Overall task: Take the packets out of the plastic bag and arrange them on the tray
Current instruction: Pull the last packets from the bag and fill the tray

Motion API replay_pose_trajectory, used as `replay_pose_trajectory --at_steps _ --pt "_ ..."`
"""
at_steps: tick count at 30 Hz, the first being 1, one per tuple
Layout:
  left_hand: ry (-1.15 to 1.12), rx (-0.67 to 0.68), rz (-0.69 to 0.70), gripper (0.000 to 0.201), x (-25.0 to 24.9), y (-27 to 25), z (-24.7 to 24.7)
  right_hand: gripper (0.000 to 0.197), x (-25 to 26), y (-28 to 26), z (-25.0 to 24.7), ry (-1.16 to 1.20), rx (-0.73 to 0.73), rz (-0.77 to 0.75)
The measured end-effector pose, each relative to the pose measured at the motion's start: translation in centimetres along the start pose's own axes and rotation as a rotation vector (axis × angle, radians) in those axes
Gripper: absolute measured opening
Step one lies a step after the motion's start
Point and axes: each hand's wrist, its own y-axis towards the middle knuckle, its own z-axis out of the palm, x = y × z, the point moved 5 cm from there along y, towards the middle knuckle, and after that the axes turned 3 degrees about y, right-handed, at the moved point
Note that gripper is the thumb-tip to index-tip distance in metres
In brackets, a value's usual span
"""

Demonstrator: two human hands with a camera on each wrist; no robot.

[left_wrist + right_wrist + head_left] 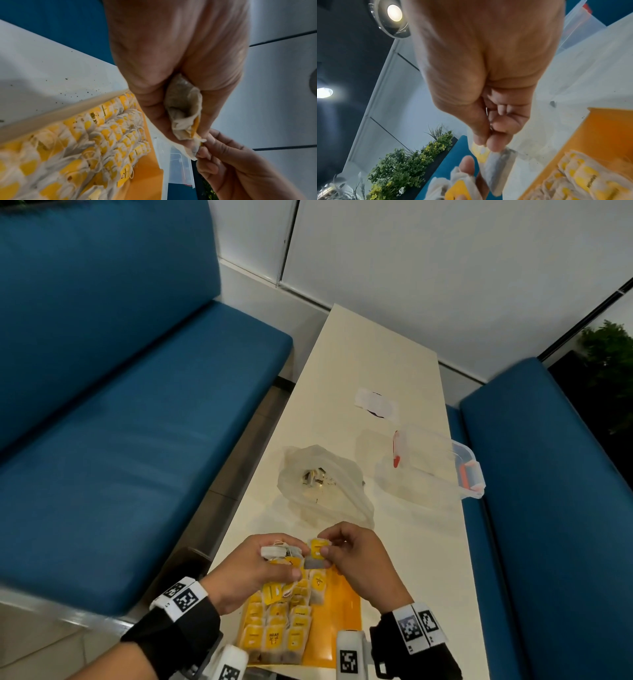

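Near the table's front edge lies an orange tray (342, 614) with several yellow-tagged tea packets (274, 631) laid in rows on its left part. Above the tray's far end my left hand (253, 566) grips a bunch of packets (185, 108) with loose strings. My right hand (356, 556) pinches one packet (317, 554) between thumb and forefinger, right beside the left hand's bunch. In the right wrist view that packet (498, 167) hangs from the fingertips. The translucent plastic bag (322, 484) lies open behind the hands, with a few packets showing inside.
A clear plastic box (431, 463) with red clips stands to the right of the bag. A small white paper (376, 405) lies farther back on the cream table (411, 542). Blue benches (137, 440) flank the narrow table on both sides.
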Motion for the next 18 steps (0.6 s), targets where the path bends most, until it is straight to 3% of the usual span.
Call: replay_pose_trajectory --at_steps 5,12,18 --pt "0.097 0.012 0.014 0.033 0.3 -0.1 0.3 0.01 -0.8 -0.5 0.1 -0.055 -0.059 -0.005" --pt "0.042 -0.125 -0.069 0.029 1.7 0.2 -1.3 0.011 -4.1 -1.0 -0.3 0.0 -0.058 0.132" --pt "0.041 -0.192 -0.091 0.024 2.4 0.3 -1.6 0.027 -7.4 -1.1 0.7 -0.311 0.067 0.266"
